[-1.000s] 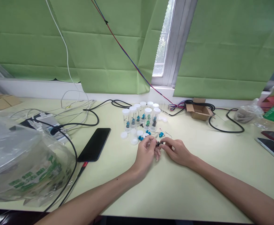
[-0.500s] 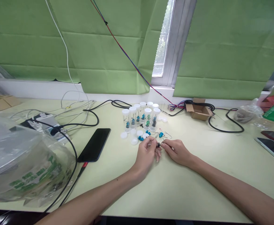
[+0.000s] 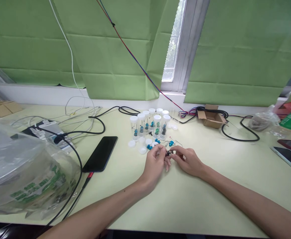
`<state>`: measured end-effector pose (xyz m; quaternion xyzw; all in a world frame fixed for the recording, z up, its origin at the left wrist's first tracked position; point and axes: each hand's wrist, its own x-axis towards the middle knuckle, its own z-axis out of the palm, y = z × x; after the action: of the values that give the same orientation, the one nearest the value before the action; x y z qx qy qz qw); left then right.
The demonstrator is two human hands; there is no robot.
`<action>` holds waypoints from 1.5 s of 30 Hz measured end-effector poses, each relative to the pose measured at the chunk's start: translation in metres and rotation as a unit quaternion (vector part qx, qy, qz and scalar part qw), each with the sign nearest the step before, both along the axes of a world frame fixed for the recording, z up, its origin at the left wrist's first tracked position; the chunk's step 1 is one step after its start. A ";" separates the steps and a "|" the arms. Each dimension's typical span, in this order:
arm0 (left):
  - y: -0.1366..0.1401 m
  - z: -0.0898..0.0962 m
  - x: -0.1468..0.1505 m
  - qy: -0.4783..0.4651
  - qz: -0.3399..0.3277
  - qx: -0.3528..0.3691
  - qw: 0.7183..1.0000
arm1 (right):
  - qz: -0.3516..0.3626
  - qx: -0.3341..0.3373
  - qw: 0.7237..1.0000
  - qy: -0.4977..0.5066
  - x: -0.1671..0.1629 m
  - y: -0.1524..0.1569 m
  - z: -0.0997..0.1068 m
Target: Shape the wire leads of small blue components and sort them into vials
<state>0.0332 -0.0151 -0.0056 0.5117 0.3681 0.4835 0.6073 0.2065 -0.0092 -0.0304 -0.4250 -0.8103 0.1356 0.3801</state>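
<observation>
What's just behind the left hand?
Blue parts and white caps, with capped tubes farther back. Whatever lies directly under the hand is covered; can't tell.

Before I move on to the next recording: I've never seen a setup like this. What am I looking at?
There is no machine here: these are a person's two bare hands, seen from a camera worn on the head, looking forward and down. The left hand holds a small black part; the fingertips of the right hand are at its end, too small to tell whether gripping. Beyond them on the pale table stand clear tubes with white caps, amid loose caps and small blue pieces. A smartphone and a plastic bag lie to the left.
</observation>
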 end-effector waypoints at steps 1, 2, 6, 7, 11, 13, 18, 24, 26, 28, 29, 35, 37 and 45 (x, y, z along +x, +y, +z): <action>0.000 0.001 0.000 0.001 0.001 0.001 1.000 | 0.005 -0.004 1.000 0.006 0.000 0.000 0.000; 0.000 0.001 -0.001 0.003 0.003 0.003 1.000 | 0.011 -0.008 1.000 0.009 0.000 -0.001 -0.001; 0.000 0.001 -0.001 0.010 0.001 0.002 1.000 | 0.020 -0.011 1.000 0.007 0.001 -0.001 0.000; 0.000 0.001 -0.001 0.013 0.000 0.001 1.000 | 0.019 -0.009 1.000 0.006 0.001 -0.001 0.000; 0.000 0.000 -0.001 0.019 0.000 0.001 1.000 | 0.017 -0.005 1.000 0.000 0.000 -0.001 0.001; 0.000 -0.001 -0.001 0.019 -0.002 0.001 1.000 | 0.014 -0.003 1.000 -0.004 -0.001 -0.001 0.002; -0.001 -0.001 0.000 0.019 0.000 0.001 1.000 | 0.018 0.004 1.000 -0.015 -0.001 -0.001 0.003; -0.001 -0.001 0.001 0.021 0.001 -0.006 1.000 | 0.025 0.003 0.999 -0.025 0.000 0.001 0.002; -0.001 -0.001 0.001 0.019 0.001 -0.008 1.000 | 0.025 -0.002 0.999 -0.023 0.000 0.001 0.002; -0.001 -0.001 0.001 0.018 0.003 -0.008 1.000 | 0.022 -0.007 1.000 -0.020 0.000 0.001 0.003; 0.000 0.000 0.000 0.017 0.004 -0.006 1.000 | 0.018 -0.009 1.000 -0.018 0.000 0.000 0.003; 0.001 0.001 -0.002 0.016 0.010 0.009 1.000 | 0.028 -0.024 0.999 0.017 -0.001 -0.001 0.002; 0.001 0.001 -0.002 0.016 0.007 0.010 1.000 | 0.034 -0.025 0.999 0.019 -0.001 -0.001 0.001; 0.002 -0.002 -0.001 0.027 0.006 0.001 1.000 | 0.020 -0.021 1.000 -0.003 -0.001 -0.001 0.001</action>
<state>0.0320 -0.0132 -0.0081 0.5229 0.3869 0.4731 0.5941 0.2057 -0.0102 -0.0290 -0.4169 -0.8169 0.1591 0.3655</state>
